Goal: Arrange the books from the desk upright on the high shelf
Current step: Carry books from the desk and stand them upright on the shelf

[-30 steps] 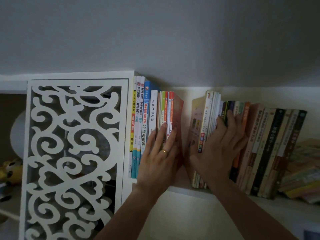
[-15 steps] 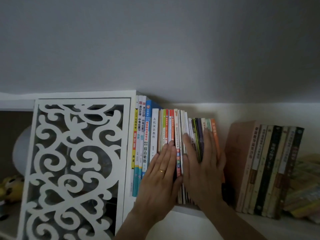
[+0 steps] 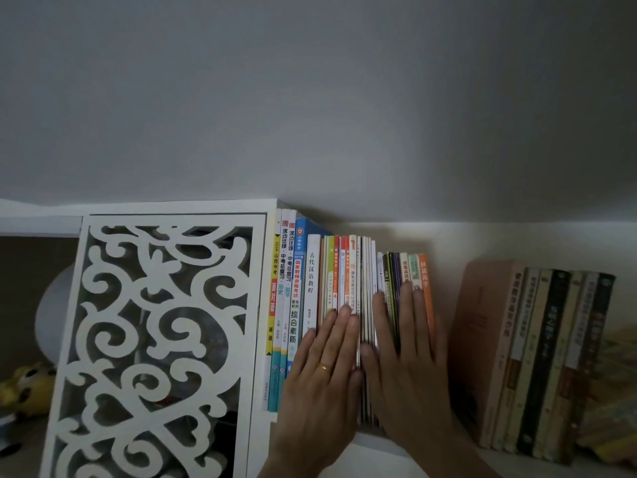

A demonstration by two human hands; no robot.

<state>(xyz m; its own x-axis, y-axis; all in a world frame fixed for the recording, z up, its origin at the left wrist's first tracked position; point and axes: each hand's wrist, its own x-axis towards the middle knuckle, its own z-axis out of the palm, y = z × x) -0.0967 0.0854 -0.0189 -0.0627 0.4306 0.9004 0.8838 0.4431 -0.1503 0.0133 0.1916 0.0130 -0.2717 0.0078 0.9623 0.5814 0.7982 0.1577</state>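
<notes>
Fingers [image 3: 339, 326] of the left hand [image 3: 324, 377] pressed together and laid flat against the spines, with a gold ring [image 3: 323, 367] on one of them; pinching nothing. Fingers [image 3: 408, 312] of the right hand [image 3: 405, 367] also straight and close together, flat on the spines, tips pointing to 12 o'clock. Both palms just beside each other, thumbs almost touching, nothing gripped. Under the hands, one tight row of upright books [image 3: 348, 288], standing on the high shelf [image 3: 372, 443]: tall blue and white spines at the 9 o'clock end, thin red, green and white ones in the middle, an orange spine [image 3: 426, 294] at the 3 o'clock end, just beside the right hand's outer finger. At 9 o'clock from the row, touching its first book, a white carved panel [image 3: 155, 339] with a curling open pattern. At 3 o'clock from the row, after an open gap, a second group of books [image 3: 537, 357] leaning slightly, with a pink cover facing the gap. Farther at 3 o'clock, blurred flat books [image 3: 617, 391]; titles cannot be read. At far 9 o'clock, behind the panel, a pale round object [image 3: 51, 312] and a yellow toy [image 3: 27, 388], both dim. At 12 o'clock, only grey wall [image 3: 310, 98].
</notes>
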